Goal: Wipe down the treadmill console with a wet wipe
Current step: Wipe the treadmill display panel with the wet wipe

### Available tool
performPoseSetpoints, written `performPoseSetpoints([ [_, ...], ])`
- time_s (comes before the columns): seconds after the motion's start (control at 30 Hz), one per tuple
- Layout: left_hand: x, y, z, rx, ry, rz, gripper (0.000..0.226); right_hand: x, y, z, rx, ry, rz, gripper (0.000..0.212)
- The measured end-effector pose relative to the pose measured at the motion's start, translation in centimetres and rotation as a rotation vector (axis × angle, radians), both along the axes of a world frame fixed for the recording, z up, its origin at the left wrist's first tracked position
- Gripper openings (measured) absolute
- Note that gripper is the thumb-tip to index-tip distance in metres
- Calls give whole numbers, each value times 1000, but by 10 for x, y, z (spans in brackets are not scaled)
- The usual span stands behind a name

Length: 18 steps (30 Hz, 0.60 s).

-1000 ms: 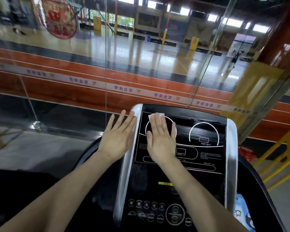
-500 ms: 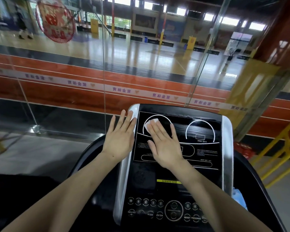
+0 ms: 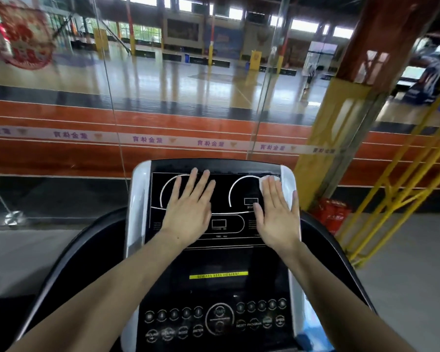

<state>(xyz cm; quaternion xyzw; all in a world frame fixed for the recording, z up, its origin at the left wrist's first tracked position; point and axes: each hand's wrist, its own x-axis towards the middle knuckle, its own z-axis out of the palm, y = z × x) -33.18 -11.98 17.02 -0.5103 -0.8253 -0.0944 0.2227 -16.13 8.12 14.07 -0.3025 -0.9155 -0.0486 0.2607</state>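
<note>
Under the right hand (image 3: 277, 217) lies the white wet wipe (image 3: 266, 179), peeking out past the fingertips near the silver edge of the treadmill console (image 3: 219, 260). That hand is flat and presses it down. The left hand (image 3: 188, 212) lies flat beside it on the black screen, fingers straight, holding nothing.

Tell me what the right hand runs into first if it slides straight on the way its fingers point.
Probably the console's black top edge. The right hand, flat on the wet wipe, points up the panel; the silver side trim sits close beside it.
</note>
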Motion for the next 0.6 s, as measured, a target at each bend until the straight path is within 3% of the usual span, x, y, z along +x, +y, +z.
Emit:
performPoseSetpoints([
  [0.27,15,11,-2,14,17,-24,65,11,-22,-29,-100,64,-86,71],
  [0.6,-11,-42,-27,-4,-9,56,65,-10,-50,-38,-183,151,-90,73],
])
